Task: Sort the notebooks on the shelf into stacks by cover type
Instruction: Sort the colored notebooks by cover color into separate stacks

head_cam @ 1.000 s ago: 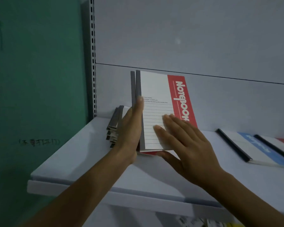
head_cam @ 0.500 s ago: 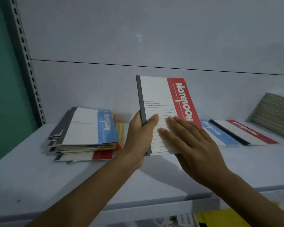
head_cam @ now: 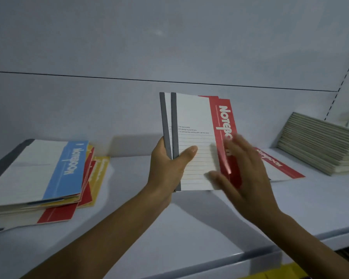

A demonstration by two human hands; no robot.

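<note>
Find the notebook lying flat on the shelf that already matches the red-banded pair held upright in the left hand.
The red-banded notebook lying alone right of the hands, partly behind the right hand. The mixed pile on the left is topped by blue; the far-right stack is plain.

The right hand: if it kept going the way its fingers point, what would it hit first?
Probably the red-striped notebooks held upright in the left hand. The right hand points up-left at their covers; blur hides whether it already touches.

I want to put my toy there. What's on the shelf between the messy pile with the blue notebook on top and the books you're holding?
Nothing: in the head view, the shelf is bare between the messy pile and the red notebooks.
</note>
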